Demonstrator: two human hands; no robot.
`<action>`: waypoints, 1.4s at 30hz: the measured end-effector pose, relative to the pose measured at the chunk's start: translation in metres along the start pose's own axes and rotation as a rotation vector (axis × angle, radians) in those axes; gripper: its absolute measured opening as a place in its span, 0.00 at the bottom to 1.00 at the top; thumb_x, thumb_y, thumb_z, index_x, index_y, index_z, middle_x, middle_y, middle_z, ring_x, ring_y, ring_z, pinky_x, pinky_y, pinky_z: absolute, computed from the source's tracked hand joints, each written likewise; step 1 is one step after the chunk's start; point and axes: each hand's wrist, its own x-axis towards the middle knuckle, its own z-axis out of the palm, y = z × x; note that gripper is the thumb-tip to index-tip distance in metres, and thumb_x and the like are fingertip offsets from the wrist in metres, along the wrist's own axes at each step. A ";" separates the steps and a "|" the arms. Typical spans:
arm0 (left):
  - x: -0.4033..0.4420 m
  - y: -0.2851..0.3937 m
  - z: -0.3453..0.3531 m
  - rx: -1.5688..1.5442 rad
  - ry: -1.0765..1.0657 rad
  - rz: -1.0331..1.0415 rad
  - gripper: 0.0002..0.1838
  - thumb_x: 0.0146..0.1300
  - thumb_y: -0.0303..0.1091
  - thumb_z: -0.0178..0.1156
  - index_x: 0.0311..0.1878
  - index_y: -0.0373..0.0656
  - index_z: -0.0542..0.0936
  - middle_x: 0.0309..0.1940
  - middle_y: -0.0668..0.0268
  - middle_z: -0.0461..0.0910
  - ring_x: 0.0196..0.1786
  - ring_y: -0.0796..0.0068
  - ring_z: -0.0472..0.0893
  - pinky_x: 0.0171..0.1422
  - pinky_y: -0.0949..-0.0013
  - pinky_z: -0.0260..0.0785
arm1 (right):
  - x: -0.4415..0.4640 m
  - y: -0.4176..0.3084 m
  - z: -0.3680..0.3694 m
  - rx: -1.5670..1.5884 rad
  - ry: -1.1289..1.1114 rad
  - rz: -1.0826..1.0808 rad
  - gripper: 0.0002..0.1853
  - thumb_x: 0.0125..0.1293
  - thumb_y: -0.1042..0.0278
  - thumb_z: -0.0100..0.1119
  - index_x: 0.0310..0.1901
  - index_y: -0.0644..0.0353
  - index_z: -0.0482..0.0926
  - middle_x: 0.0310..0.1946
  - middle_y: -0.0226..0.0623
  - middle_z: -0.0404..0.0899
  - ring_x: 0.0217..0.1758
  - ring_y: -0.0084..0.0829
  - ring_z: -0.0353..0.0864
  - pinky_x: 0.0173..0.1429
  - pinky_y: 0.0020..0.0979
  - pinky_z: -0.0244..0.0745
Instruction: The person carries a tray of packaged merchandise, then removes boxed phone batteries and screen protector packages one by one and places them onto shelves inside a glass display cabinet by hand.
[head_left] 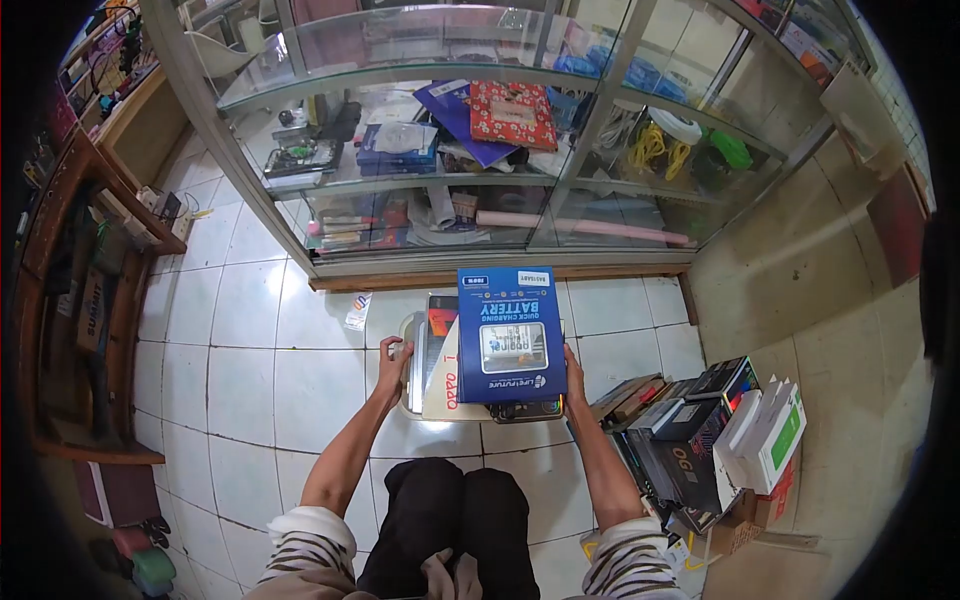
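Observation:
Between my hands is a pale, shallow tray (411, 398) bearing a stack of flat packages. On top lies a blue battery box (505, 380), its print upside down to me. A cream card (440, 385) marked "OPPO" in red sticks out from under it on the left. A dark package with an orange patch (440, 318) shows behind the card. My left hand (396, 355) is closed around the tray's left edge. My right hand (573, 380) grips the right side of the load, beside the blue box; its fingertips are partly hidden.
A glass display case (430, 262) with goods on its shelves stands just ahead. To my right, several boxes (680, 450) are piled on the floor against the wall. A wooden cabinet (100, 447) is at the left. A small packet (358, 311) lies on the white tiles.

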 end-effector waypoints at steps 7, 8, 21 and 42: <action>0.004 -0.014 0.003 0.027 0.001 -0.025 0.26 0.56 0.45 0.65 0.50 0.54 0.60 0.42 0.58 0.68 0.43 0.67 0.71 0.37 0.61 0.71 | 0.012 0.011 -0.011 0.026 0.023 0.025 0.23 0.64 0.49 0.51 0.49 0.63 0.74 0.33 0.34 0.78 0.29 0.24 0.79 0.33 0.26 0.76; 0.005 -0.016 0.002 0.020 0.004 -0.029 0.26 0.56 0.45 0.65 0.50 0.54 0.60 0.42 0.58 0.67 0.42 0.67 0.71 0.37 0.62 0.71 | 0.015 0.013 -0.013 0.025 0.024 0.025 0.23 0.64 0.49 0.51 0.49 0.63 0.74 0.33 0.34 0.78 0.29 0.24 0.79 0.33 0.26 0.76; 0.030 -0.025 0.014 -0.035 -0.016 0.013 0.24 0.57 0.41 0.64 0.47 0.52 0.60 0.38 0.60 0.71 0.39 0.71 0.73 0.34 0.67 0.70 | 0.054 0.036 -0.030 0.026 0.024 -0.043 0.24 0.64 0.47 0.52 0.48 0.62 0.75 0.32 0.33 0.78 0.30 0.23 0.78 0.33 0.24 0.75; 0.049 -0.024 0.007 0.363 -0.266 0.116 0.42 0.56 0.56 0.60 0.69 0.54 0.51 0.66 0.51 0.54 0.68 0.57 0.55 0.68 0.54 0.51 | -0.033 -0.102 0.029 -0.510 -0.186 -0.499 0.39 0.60 0.30 0.39 0.70 0.39 0.48 0.71 0.44 0.41 0.73 0.49 0.39 0.70 0.55 0.36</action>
